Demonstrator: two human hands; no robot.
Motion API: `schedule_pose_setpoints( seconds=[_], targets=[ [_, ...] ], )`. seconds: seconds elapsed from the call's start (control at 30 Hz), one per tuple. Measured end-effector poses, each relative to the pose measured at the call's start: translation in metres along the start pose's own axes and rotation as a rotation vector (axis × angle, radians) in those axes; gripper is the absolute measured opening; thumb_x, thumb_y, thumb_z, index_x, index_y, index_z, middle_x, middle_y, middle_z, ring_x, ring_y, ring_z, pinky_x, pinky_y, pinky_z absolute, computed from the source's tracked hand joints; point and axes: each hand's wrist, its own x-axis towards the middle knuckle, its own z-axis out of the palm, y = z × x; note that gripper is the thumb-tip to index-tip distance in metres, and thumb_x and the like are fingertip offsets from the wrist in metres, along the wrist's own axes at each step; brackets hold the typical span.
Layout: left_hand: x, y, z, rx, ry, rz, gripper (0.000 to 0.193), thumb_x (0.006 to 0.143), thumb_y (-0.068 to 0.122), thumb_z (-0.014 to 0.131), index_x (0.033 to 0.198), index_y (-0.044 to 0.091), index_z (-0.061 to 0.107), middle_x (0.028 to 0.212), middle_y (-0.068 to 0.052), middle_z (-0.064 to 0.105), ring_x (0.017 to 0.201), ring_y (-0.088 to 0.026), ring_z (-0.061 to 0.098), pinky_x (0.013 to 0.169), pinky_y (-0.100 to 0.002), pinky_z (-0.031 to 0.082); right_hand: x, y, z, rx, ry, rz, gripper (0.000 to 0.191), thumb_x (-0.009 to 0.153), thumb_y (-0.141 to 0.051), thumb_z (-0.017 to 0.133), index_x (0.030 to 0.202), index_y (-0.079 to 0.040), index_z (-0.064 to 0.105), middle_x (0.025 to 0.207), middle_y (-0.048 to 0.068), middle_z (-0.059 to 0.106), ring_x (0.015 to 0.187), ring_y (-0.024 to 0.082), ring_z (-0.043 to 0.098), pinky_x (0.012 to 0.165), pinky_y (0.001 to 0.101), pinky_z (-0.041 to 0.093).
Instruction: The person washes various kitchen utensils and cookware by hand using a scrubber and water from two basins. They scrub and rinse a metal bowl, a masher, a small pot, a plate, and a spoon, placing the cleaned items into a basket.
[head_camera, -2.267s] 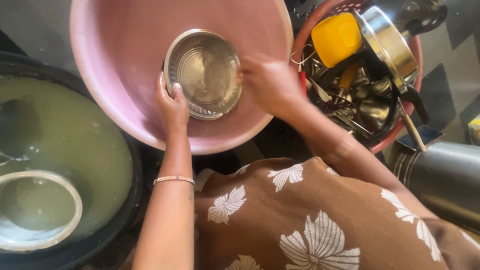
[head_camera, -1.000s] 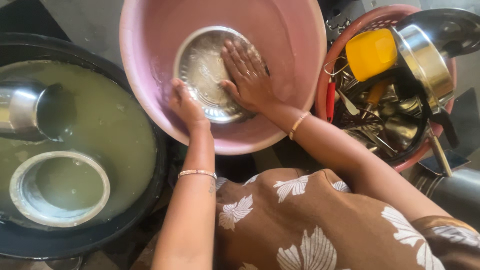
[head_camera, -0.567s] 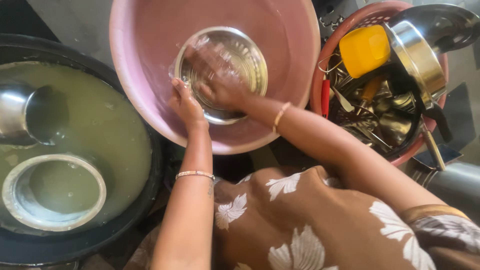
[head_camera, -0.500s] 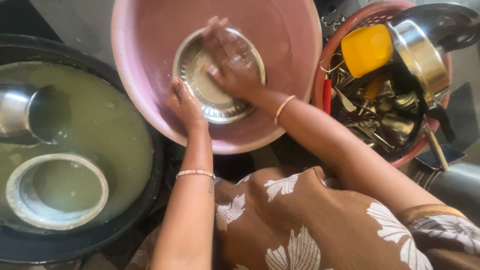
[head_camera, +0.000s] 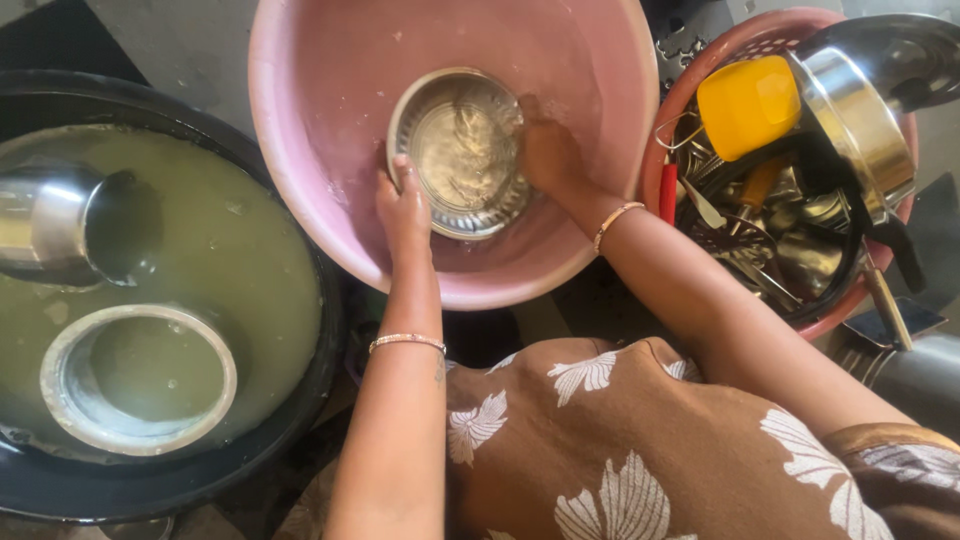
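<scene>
Shiny steel bowl (head_camera: 462, 150), pink plastic basin (head_camera: 330, 180).

round steel bowl (head_camera: 462, 150), tilted, in pink basin (head_camera: 330, 150)

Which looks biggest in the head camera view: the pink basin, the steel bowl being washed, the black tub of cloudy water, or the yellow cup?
1. Black tub, though it is cut off at the edge and may lie nearer the camera.
2. Pink basin.
3. Steel bowl.
4. Yellow cup.

Black tub (head_camera: 300, 420) of murky water; red basket (head_camera: 760, 35), yellow cup (head_camera: 748, 104).
</scene>
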Motion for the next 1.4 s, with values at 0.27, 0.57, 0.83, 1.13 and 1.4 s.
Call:
schedule_pose_setpoints(
  seconds=[0.27,0.57,0.83,1.13,1.4],
  targets=[
    [-0.003,0.002,-0.005,-0.21,0.003,-0.38,0.082,0.097,0.062,0.053,0.143,-0.005,0.05,0.145,-0.018,0.055,0.131,-0.026,0.053,0.107,-0.038,0.04,0.014,0.028,-0.012,0.026,0.114,0.025,0.048,0.106,-0.021,0.06,0.143,0.002,0.043,0.101,0.024,0.065,0.084,0.044,0.063,0.075,0.0515,0.05],
    [0.003,-0.017,-0.005,-0.205,0.03,-0.04,0.039,0.103,0.029,0.054,0.119,-0.005,0.065,0.107,-0.013,0.071,0.095,-0.021,0.064,0.087,-0.038,0.051,-0.019,-0.026,-0.13,0.202,0.546,-0.489,0.014,0.113,0.0,0.058,0.125,-0.001,0.05,0.103,0.022,0.065,0.089,0.037,0.07,0.081,0.0396,0.055],
    [-0.005,0.001,-0.013,0.092,0.207,0.264,0.042,0.091,0.008,0.062,0.132,-0.002,0.059,0.131,-0.016,0.059,0.117,-0.027,0.06,0.097,-0.04,0.051,-0.051,0.018,-0.18,-0.038,0.707,-0.311,0.011,0.11,0.003,0.055,0.12,-0.002,0.056,0.093,0.016,0.064,0.08,0.031,0.068,0.075,0.0395,0.052],
    [-0.011,0.007,-0.016,0.276,0.193,0.331,0.022,0.092,0.004,0.062,0.112,0.002,0.071,0.121,-0.016,0.064,0.112,-0.031,0.063,0.099,-0.041,0.052,-0.129,0.19,-0.29,-0.269,0.92,-0.199,0.024,0.117,0.001,0.043,0.123,0.006,0.066,0.108,0.016,0.075,0.095,0.028,0.077,0.087,0.0319,0.06],
    [-0.005,-0.006,-0.015,0.164,0.19,0.297,0.026,0.092,0.0,0.059,0.116,0.0,0.066,0.122,-0.017,0.06,0.104,-0.029,0.068,0.094,-0.039,0.055,-0.104,0.162,-0.269,-0.686,0.979,-0.336,0.032,0.105,0.0,0.052,0.116,-0.002,0.082,0.12,0.02,0.071,0.12,0.038,0.06,0.101,0.0489,0.044]
  ],
)
